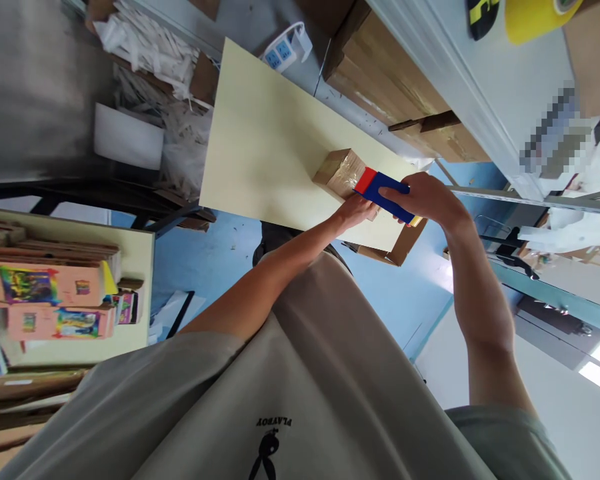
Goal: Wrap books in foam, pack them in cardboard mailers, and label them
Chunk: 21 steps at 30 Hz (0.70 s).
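Note:
A small brown cardboard box (334, 167) with shiny clear tape on its side rests on the cream tabletop (260, 133). My right hand (427, 199) is closed round a blue tape dispenser (386, 193) with a red front end and a bit of yellow at its rear. The dispenser's red end lies against the box's right part. My left hand (357, 210) grips the near side of the box, just below the dispenser. Its fingertips are partly hidden by the dispenser.
A white power strip (280, 53) lies behind the table. Large cardboard boxes (390, 73) stand beyond it, beside a metal shelf (460, 87) holding a yellow tape roll (535, 20). An open carton (405, 243) sits below the table's right end. Printed pink packs (55, 287) fill a left table.

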Each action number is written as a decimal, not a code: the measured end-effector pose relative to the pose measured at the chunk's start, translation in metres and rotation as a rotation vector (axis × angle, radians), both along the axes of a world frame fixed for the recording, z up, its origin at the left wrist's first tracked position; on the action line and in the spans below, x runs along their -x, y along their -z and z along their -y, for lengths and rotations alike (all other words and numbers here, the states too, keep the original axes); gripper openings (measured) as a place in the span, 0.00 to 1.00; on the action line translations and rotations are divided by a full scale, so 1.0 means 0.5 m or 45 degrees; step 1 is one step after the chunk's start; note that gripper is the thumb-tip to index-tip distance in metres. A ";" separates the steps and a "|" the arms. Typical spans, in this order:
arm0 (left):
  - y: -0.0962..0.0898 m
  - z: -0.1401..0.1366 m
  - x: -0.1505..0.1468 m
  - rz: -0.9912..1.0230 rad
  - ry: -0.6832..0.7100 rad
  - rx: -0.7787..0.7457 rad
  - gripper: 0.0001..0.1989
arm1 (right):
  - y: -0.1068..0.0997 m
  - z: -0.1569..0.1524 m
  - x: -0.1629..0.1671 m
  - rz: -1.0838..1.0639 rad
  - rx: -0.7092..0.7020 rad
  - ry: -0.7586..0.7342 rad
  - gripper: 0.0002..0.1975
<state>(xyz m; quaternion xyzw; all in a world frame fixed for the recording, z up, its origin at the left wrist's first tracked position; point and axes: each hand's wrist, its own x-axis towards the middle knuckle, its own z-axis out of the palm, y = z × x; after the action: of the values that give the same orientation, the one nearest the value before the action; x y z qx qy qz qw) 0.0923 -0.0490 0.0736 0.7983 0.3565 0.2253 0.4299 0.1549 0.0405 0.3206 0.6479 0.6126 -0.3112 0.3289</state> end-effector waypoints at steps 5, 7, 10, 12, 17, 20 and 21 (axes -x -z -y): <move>0.016 0.006 0.019 -0.276 0.288 -0.202 0.24 | 0.053 0.018 -0.034 0.063 0.058 0.141 0.28; 0.022 0.013 0.029 -0.300 0.319 -0.195 0.28 | 0.078 0.019 -0.039 0.092 0.052 0.134 0.29; 0.031 0.024 0.042 -0.287 0.315 -0.200 0.29 | 0.107 0.017 -0.051 0.091 0.050 0.086 0.31; 0.034 0.031 0.049 -0.279 0.339 -0.212 0.30 | 0.120 0.017 -0.062 0.090 0.018 0.022 0.34; 0.049 0.044 0.060 -0.270 0.343 -0.179 0.33 | 0.146 0.026 -0.083 0.038 -0.031 -0.027 0.37; 0.062 0.062 0.073 -0.238 0.332 -0.150 0.33 | 0.169 0.027 -0.090 0.006 -0.078 -0.009 0.38; 0.065 0.071 0.081 -0.218 0.343 -0.149 0.32 | 0.178 0.026 -0.094 -0.001 -0.083 0.001 0.38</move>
<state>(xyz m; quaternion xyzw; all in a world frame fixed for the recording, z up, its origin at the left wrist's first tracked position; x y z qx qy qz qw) 0.0519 -0.0844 0.0411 0.8789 0.2677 0.1171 0.3770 0.2018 0.0275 0.2318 0.6582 0.6223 -0.2915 0.3073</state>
